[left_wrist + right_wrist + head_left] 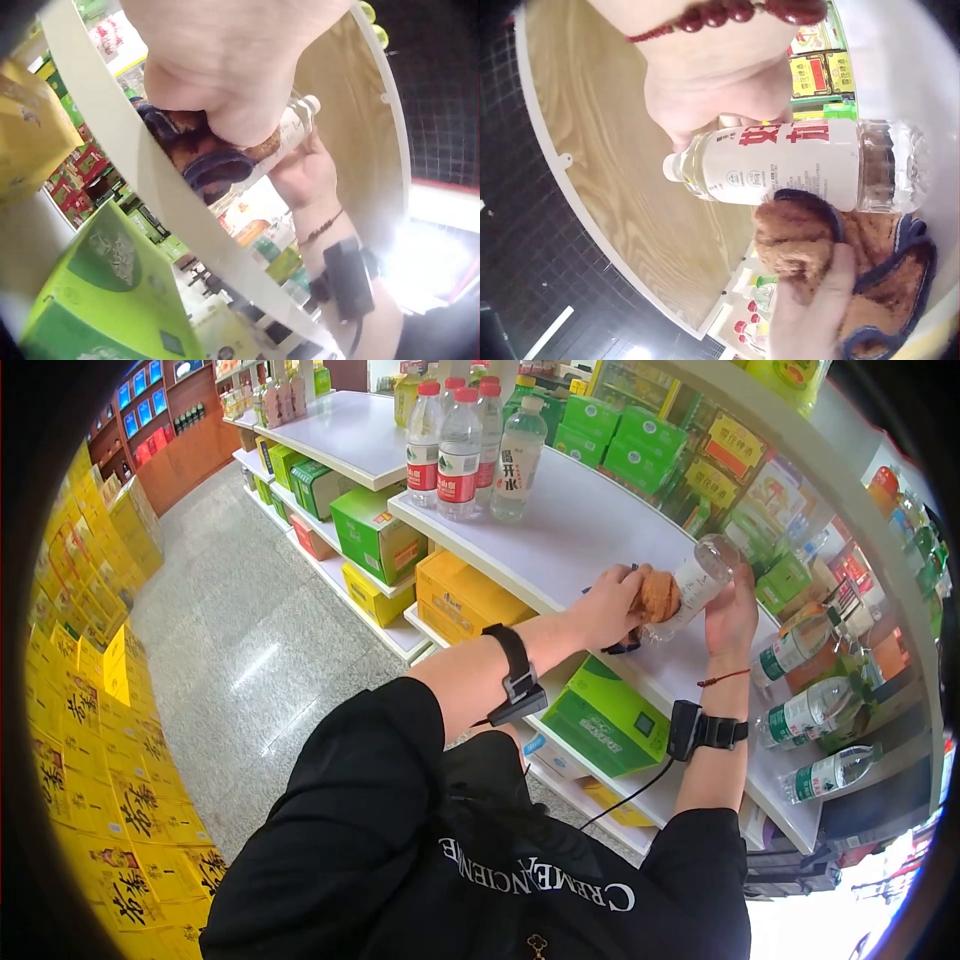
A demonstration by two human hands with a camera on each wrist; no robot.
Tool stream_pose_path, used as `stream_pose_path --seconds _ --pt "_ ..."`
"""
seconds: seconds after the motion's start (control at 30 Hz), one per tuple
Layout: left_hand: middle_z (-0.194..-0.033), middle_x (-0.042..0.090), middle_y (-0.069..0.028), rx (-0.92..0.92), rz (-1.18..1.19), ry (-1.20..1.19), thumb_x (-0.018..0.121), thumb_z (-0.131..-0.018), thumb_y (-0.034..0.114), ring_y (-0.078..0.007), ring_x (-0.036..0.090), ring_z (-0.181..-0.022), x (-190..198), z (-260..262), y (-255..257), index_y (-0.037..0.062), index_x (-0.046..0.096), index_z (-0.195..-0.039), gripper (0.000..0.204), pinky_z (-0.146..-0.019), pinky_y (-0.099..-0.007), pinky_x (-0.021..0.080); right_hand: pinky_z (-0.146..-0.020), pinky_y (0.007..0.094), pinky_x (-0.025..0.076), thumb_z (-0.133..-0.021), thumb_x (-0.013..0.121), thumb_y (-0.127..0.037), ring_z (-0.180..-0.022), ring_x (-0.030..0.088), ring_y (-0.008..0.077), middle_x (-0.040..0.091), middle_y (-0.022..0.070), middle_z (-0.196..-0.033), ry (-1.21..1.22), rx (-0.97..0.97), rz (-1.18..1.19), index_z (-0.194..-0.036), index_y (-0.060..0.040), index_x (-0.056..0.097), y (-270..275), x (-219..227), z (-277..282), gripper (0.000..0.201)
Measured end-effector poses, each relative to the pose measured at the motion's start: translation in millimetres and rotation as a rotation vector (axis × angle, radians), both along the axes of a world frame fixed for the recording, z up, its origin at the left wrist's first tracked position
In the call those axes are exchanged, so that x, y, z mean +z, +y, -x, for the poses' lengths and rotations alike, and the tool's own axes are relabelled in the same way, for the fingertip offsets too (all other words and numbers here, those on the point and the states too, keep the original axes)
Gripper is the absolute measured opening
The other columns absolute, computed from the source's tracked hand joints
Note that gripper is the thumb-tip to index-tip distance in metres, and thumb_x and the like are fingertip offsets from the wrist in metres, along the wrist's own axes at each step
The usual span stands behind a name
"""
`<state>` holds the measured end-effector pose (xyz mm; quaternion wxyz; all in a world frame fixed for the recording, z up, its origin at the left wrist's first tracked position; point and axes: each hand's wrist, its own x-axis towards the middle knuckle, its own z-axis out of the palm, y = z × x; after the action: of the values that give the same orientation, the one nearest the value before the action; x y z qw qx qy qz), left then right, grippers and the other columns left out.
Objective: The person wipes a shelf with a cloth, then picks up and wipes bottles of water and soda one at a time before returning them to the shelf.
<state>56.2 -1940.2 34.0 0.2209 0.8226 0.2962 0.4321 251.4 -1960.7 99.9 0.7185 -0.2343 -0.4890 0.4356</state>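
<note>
In the head view my right hand grips a clear plastic bottle with a white label and holds it tilted over the white shelf. My left hand bunches a brown cloth with a dark blue edge and presses it against the bottle's side. The right wrist view shows the bottle lying sideways with red characters on its label. There the cloth sits under it and my right hand is behind it. In the left wrist view my left hand covers most of the cloth.
Several water bottles stand further back on the shelf. Green boxes and yellow boxes fill the lower shelves. More bottles lie at the right. Stacked yellow cartons line the grey floor aisle on the left.
</note>
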Motion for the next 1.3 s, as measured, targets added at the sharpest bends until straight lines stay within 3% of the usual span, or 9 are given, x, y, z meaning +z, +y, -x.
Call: stream_pose_path --seconds 0.3,0.53,0.6,0.77,0.93,1.03,1.1,1.2,1.3 --pt "-0.118 0.041 -0.0276 -0.044 -0.214 -0.454 0.066 -0.080 0.025 -0.0437 0.037 -0.115 106.6 -22.6 -1.1 -0.0082 0.037 -0.121 0.061 -0.097 -0.0428 0.036 -0.095 0.0378 0.039 -0.096 0.046 -0.026 -0.117 0.046 0.0208 0.049 0.0075 -0.126 -0.130 -0.146 0.010 -0.132 -0.0052 0.038 -8.5 4.5 6.7 0.043" --pt "-0.120 0.039 -0.0290 -0.072 -0.250 -0.500 0.064 -0.081 0.024 -0.0457 0.039 -0.112 76.2 -26.1 1.2 -0.0073 0.036 -0.123 0.060 -0.097 -0.0443 0.037 -0.094 0.0369 0.040 -0.097 0.042 -0.027 -0.117 0.047 0.0209 0.048 0.0056 -0.128 -0.162 -0.234 0.037 -0.131 -0.0079 0.039 -8.6 7.0 11.9 0.040" --pt "-0.122 0.038 -0.0292 0.000 0.017 -0.302 0.064 -0.080 0.022 -0.0459 0.041 -0.113 49.9 -17.9 0.7 -0.0073 0.035 -0.124 0.061 -0.098 -0.0436 0.037 -0.095 0.0377 0.040 -0.097 0.040 -0.029 -0.118 0.047 0.0224 0.047 0.0057 -0.129 -0.078 -0.222 0.096 -0.132 -0.0085 0.039 -7.7 5.8 13.1 0.040" --pt "-0.124 0.038 -0.0286 -0.023 0.104 -0.038 0.065 -0.079 0.020 -0.0454 0.041 -0.114 -4.0 2.5 -4.4 -0.0061 0.036 -0.126 0.061 -0.098 -0.0420 0.037 -0.090 0.0310 0.042 -0.097 0.040 -0.037 -0.111 0.051 0.0154 0.050 0.0025 -0.125 -0.110 -0.292 0.113 -0.131 -0.0116 0.043 -7.8 0.2 16.9 0.043" --pt "-0.123 0.039 -0.0279 -0.024 0.159 -0.040 0.065 -0.079 0.021 -0.0436 0.041 -0.113 22.2 -2.3 11.8 -0.0043 0.038 -0.126 0.060 -0.097 -0.0418 0.038 -0.094 0.0324 0.039 -0.098 0.037 -0.041 -0.119 0.045 0.0181 0.045 0.0036 -0.131 -0.236 -0.406 0.176 -0.136 -0.0135 0.040 -22.1 5.6 27.3 0.047" --pt "-0.120 0.040 -0.0270 -0.051 -0.131 0.028 0.065 -0.079 0.022 -0.0420 0.041 -0.111 52.7 -13.8 26.4 -0.0056 0.038 -0.125 0.060 -0.095 -0.0420 0.038 -0.096 0.0345 0.037 -0.098 0.035 -0.043 -0.124 0.041 0.0199 0.041 0.0050 -0.136 -0.256 -0.407 0.166 -0.138 -0.0142 0.037 -23.0 3.9 29.5 0.049" --pt "-0.116 0.042 -0.0259 -0.057 -0.188 -0.318 0.065 -0.080 0.024 -0.0417 0.040 -0.109 82.9 -20.2 22.7 -0.0071 0.037 -0.123 0.061 -0.093 -0.0423 0.039 -0.097 0.0357 0.036 -0.098 0.034 -0.043 -0.126 0.039 0.0208 0.039 0.0056 -0.137 -0.256 -0.397 0.155 -0.139 -0.0145 0.036 -26.6 3.3 31.7 0.050" --pt "-0.115 0.043 -0.0259 -0.050 -0.149 -0.341 0.065 -0.080 0.025 -0.0422 0.040 -0.110 107.7 -19.8 13.6 -0.0071 0.037 -0.123 0.060 -0.093 -0.0423 0.039 -0.099 0.0354 0.035 -0.097 0.035 -0.038 -0.125 0.040 0.0198 0.036 0.0048 -0.138 -0.284 -0.365 0.128 -0.142 -0.0111 0.028 -29.6 4.6 31.0 0.053" --pt "-0.116 0.044 -0.0263 -0.075 -0.099 -0.354 0.065 -0.080 0.024 -0.0421 0.042 -0.110 87.0 -20.7 9.5 -0.0071 0.038 -0.122 0.059 -0.093 -0.0426 0.040 -0.100 0.0370 0.033 -0.097 0.035 -0.039 -0.125 0.039 0.0201 0.036 0.0050 -0.138 -0.302 -0.365 0.155 -0.143 -0.0111 0.025 -27.4 1.4 25.4 0.055"
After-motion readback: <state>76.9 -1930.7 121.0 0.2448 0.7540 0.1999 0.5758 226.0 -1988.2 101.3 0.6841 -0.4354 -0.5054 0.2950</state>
